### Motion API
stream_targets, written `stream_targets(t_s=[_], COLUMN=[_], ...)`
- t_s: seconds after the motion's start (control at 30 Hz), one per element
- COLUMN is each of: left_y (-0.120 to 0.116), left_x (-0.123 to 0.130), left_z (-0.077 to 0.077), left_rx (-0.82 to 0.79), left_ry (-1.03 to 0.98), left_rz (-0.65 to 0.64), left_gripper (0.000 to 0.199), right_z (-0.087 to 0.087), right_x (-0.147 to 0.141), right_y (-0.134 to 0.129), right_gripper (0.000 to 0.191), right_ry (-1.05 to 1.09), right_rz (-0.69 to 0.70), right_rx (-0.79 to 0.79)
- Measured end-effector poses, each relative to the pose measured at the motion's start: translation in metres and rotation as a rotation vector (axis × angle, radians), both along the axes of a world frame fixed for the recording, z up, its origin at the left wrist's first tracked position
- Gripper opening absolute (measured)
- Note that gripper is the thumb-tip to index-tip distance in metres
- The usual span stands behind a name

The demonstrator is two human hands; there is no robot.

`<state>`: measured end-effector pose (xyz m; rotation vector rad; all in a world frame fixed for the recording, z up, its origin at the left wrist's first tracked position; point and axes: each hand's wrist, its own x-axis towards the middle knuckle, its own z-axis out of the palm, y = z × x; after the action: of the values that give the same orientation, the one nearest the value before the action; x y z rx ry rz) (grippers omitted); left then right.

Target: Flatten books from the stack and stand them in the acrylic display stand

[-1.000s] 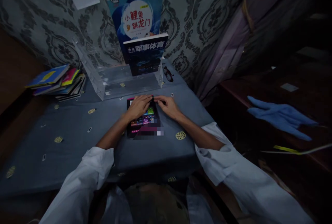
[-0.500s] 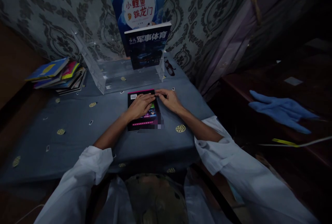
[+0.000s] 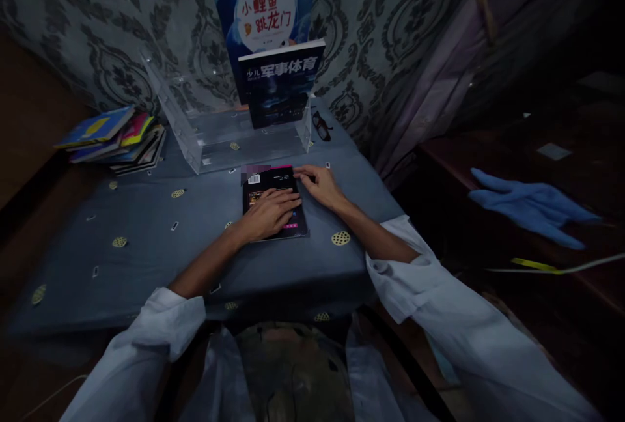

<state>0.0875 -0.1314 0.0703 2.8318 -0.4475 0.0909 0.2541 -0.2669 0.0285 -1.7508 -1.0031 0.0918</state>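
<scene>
So there's a dark blue-grey patterned tablecloth (image 3: 161,226), and my left hand (image 3: 269,215), fingers loosely spread, lies flat on a black book with pink trim (image 3: 273,181).

the 2 arms, left forearm (image 3: 209,264) and right forearm (image 3: 375,234), angle inward. the left hand (image 3: 273,213) lies palm down, fingers extended; the right hand (image 3: 321,187), farther forward, curves slightly, fingers pointing left.
</scene>
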Motion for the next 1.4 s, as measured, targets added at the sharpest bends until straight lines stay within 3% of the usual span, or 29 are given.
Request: stream_targets(t_s=[0.23, 0.43, 0.97, 1.17, 1.4], left_y=[-0.012, -0.016, -0.023, -0.036, -0.041], left_x=[-0.023, -0.031, -0.040, -0.044, -0.064], left_z=[0.007, 0.001, -0.009, -0.012, -0.010], left_rx=[0.013, 0.038, 0.050, 0.123, 0.212], left_ry=[0.036, 0.006, -0.152, -0.205, -0.191], left_rz=[-0.049, -0.054, -0.047, -0.036, -0.015], left_gripper=[0.046, 0.051, 0.037, 0.031, 0.039], right_z=[0.003, 0.006, 0.011, 0.011, 0.007], right_x=[-0.004, -0.014, -0.094, -0.109, -0.107], right_y=[-0.002, -0.009, -0.080, -0.085, -0.084], right_gripper=[0.031, 0.030, 0.033, 0.038, 0.038], right_ry=[-0.009, 0.017, -0.058, -0.171, -0.222], right_rz=[0.000, 0.018, 0.045, 0.073, 0.076], right_rx=[-0.005, -0.026, -0.143, -0.101, -0.102])
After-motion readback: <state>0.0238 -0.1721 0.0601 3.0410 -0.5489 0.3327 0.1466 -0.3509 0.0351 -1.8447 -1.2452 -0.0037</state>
